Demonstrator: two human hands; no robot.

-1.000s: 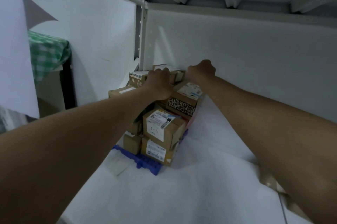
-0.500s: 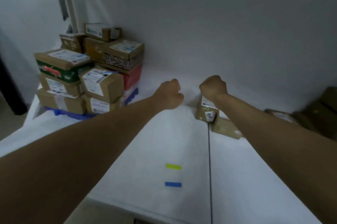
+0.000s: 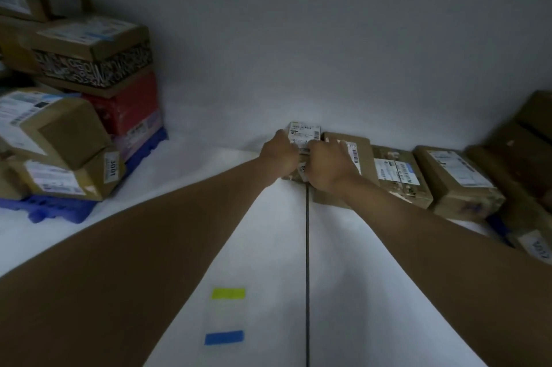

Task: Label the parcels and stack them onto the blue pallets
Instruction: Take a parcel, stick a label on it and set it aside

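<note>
Since half a second ago both hands have come off empty fists and closed in on the small parcel (image 3: 303, 139) at the left end of the row against the back wall; the view has also swung right, so the stack now sits at the far left.

Left hand (image 3: 279, 154) grips the parcel's left side, right hand (image 3: 327, 165) its right side and near face. Fingers are curled round it on both sides (fingertips themselves hidden behind the knuckles). The parcel rests on the white tabletop (image 3: 268, 247), touching the next parcel (image 3: 358, 151) in the row; whether it has lifted yet I cannot tell.

Progress, judged from the layout:
- Done: a stack of parcels (image 3: 74, 115) several layers high stands on the blue pallet (image 3: 53, 211) at left. One low box carries a small tag reading 1001 (image 3: 112, 164), so labelling appears under way there.
- Left: the gripped parcel, plus at least three more lying side by side to its right, and larger brown boxes (image 3: 528, 142) at the far right edge. A further tagged box (image 3: 537, 247) shows at the lower right, partly cut off.
- The gripped parcel has a white slip on its near face, between the hands (too blurred to read).

Yellow tape mark (image 3: 228, 293) and blue tape mark (image 3: 224, 337) lie on the tabletop near the front, well apart from everything.

Estimate: roughly mid-task, with the stack well grown but the row not yet cleared.
</note>
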